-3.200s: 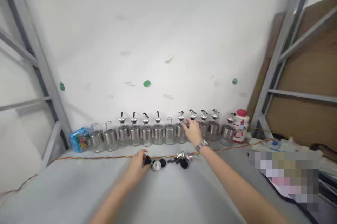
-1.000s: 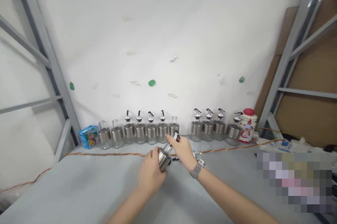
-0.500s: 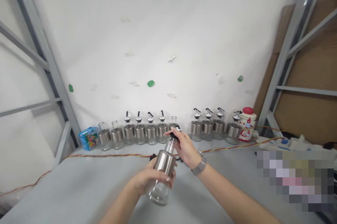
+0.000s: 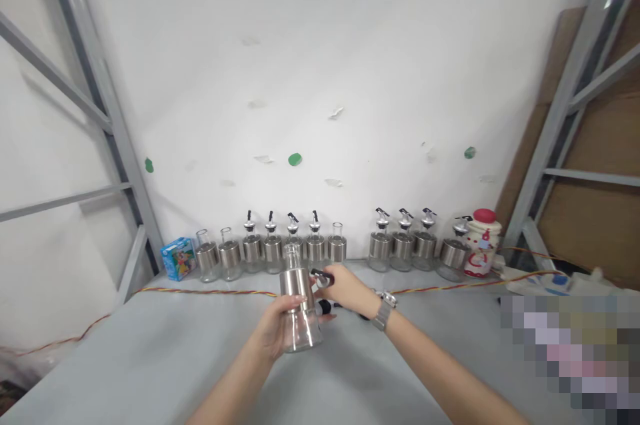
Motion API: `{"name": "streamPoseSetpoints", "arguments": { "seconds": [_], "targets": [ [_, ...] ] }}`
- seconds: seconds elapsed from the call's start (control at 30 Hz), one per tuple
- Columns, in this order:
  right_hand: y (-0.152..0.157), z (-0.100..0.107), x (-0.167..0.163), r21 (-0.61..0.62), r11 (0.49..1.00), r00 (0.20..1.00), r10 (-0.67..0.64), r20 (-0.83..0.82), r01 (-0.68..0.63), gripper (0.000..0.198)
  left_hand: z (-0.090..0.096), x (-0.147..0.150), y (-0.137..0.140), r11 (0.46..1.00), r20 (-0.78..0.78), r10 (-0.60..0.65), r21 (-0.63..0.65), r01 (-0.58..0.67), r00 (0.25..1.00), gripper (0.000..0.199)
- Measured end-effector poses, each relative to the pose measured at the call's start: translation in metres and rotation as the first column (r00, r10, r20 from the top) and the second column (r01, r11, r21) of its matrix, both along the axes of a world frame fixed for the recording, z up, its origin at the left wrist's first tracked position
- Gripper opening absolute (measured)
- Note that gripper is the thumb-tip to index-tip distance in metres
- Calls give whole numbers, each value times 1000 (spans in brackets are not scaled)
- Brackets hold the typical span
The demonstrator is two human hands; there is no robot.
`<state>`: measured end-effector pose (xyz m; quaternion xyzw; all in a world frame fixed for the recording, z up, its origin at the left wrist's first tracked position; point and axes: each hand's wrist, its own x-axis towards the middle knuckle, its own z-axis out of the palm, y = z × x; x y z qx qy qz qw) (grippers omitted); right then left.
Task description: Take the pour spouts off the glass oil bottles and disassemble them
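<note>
Black-and-silver spout [image 4: 323,278] has come off the steel-banded clear glass bottle [image 4: 294,284]. Right-hand fingers [image 4: 339,277] pinch it; left-hand fingers [image 4: 289,303] wrap the bottle.

Glass bottle [image 4: 294,286], metal-banded, uncapped, nearly upright; pour spout [image 4: 323,278] just beside.

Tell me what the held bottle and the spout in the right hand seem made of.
Bottle: probably clear glass, smooth and glossy, being see-through with bright highlights; hard plastic could look alike. Sleeve: likely brushed metal, grey with a soft sheen. Spout: black lever, probably plastic; silvery part, metal or plated, mostly hidden.
</note>
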<state>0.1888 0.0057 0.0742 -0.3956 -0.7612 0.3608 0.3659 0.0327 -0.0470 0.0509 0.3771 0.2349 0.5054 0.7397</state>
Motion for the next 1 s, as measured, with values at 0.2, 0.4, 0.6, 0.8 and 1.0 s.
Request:
{"name": "streamPoseSetpoints", "arguments": {
  "seconds": [0.2, 0.4, 0.6, 0.8, 1.0],
  "targets": [
    [-11, 18, 1, -17, 991, 986, 134, 103, -133, 15, 3, 2, 2, 994, 127, 26, -111, -12, 992, 37],
    [-12, 47, 1, -81, 996, 995, -32, -94, 24, 32, -1, 4, 4, 973, -160, 185, -112, -204, 970, 39],
    [-19, 27, -24, -114, 990, 974, -100, -205, 78, 34, -2, 27, -4, 929, -504, 363, 257, -265, 784, 44],
    [-16, 35, 12, 229, 853, 878, -419, -233, 468, 35, -1, 10, 11, 863, -216, 504, 164, -478, 836, 41],
    [51, 32, 57, 422, 632, 725, -682, -96, 650, 35, -10, -6, 24, 820, -279, 572, 198, -536, 771, 36]
  ]
}}
